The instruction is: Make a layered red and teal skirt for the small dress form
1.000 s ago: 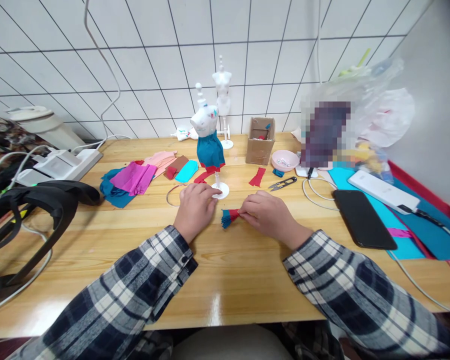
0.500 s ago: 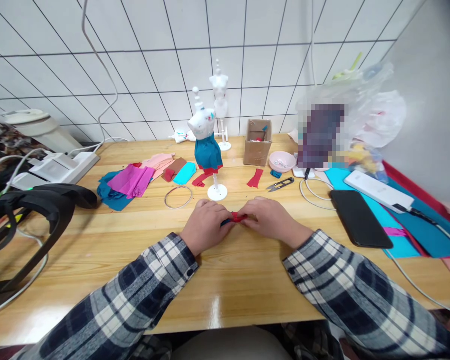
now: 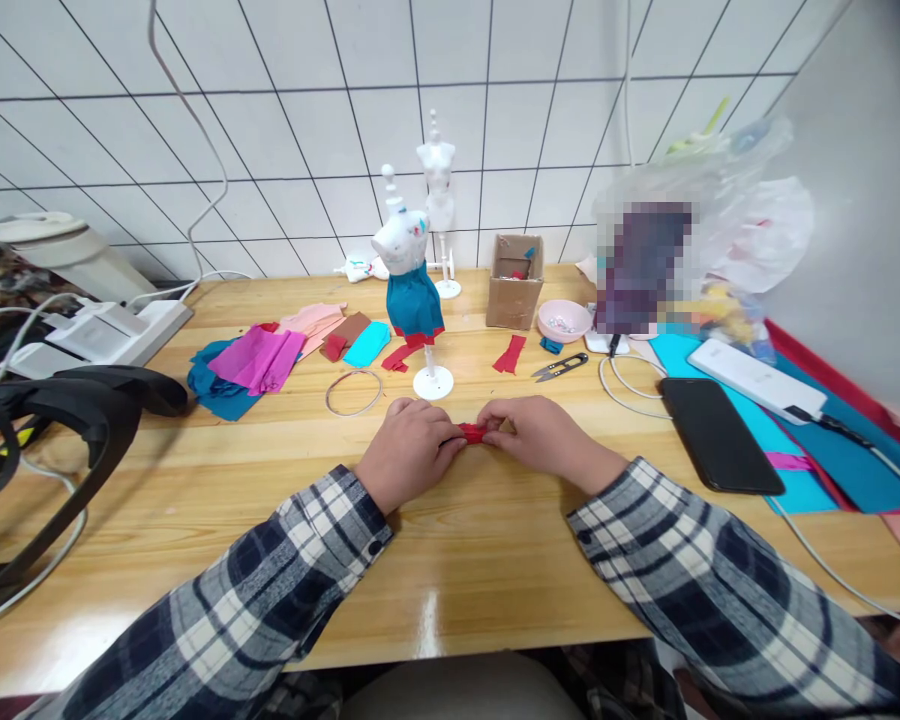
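Red cloth (image 3: 472, 433) is on or just above the table (image 3: 420, 540), midway between the two hands, in front of the white base (image 3: 433, 383) of the doll form (image 3: 403, 245); contact with the wood hidden. Left hand (image 3: 411, 452) grasps its left end, fingers and thumb closing over it; right hand (image 3: 538, 437) pinches the right end between thumb and fingers, so neither is free. Likely trouble: if either pinch slackens, the cloth could slip and any folds fall uneven; cause would be a small soft piece held only at its ends. Pulling the hands apart too hard might stretch or skew it. Fingers cover much of it, so a crooked edge could go unnoticed. The left hand is near the base, so a careless lift forward could knock the form and its teal skirt (image 3: 414, 303). Wire ring (image 3: 328, 400) beside the base could get snagged too. Visible strip's long axis runs left-right, roughly parallel to the table's front edge, one end toward each hand; which end is the front, can't tell, full outline hidden.
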A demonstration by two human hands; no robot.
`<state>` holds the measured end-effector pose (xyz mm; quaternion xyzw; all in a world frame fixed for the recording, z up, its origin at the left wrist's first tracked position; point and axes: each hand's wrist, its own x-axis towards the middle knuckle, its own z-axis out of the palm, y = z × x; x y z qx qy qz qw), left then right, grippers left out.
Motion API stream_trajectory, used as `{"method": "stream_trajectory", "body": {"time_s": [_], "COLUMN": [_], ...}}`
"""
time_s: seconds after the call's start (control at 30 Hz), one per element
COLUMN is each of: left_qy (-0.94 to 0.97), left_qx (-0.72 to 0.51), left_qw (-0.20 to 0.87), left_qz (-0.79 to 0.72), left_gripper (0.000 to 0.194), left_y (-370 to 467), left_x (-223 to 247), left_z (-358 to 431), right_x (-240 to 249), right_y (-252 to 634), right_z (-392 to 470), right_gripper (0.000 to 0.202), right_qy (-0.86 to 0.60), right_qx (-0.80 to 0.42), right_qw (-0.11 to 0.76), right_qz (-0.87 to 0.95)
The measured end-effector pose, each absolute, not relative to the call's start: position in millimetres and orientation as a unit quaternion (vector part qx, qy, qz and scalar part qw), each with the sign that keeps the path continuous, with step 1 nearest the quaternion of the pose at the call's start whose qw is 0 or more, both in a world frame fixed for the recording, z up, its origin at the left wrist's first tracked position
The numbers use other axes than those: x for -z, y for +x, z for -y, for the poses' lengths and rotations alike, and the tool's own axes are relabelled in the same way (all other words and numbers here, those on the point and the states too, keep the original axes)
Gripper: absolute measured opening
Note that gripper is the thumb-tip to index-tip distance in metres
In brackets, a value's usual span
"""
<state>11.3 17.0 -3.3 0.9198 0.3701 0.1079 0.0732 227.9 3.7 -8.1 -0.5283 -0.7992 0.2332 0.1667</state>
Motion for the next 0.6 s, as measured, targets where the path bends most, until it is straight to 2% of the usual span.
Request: {"method": "stream_trajectory", "body": {"time_s": [0.23,0.43,0.6], "left_qy": [0.895,0.885,0.881], "left_qx": [-0.146,-0.150,-0.149], "left_qw": [0.099,0.126,0.117], "left_qz": [-0.409,-0.422,-0.433], "left_gripper": [0.013,0.016,0.014], "left_y": [9.7,13.6,15.2], "left_x": [8.2,12.4,14.9], "left_z": [-19.0,-21.5,-20.9], "right_x": [7.6,2.4,2.1], "right_y": [228.4,222.6,221.7], "right_z": [-5.3,0.0,-0.3], "right_gripper": [0.010,0.014,0.016], "right_qy": [-0.542,-0.544,-0.550], "right_qx": [-0.248,-0.139,-0.143], "right_qw": [0.156,0.124,0.124], "right_qz": [0.788,0.818,0.813]}}
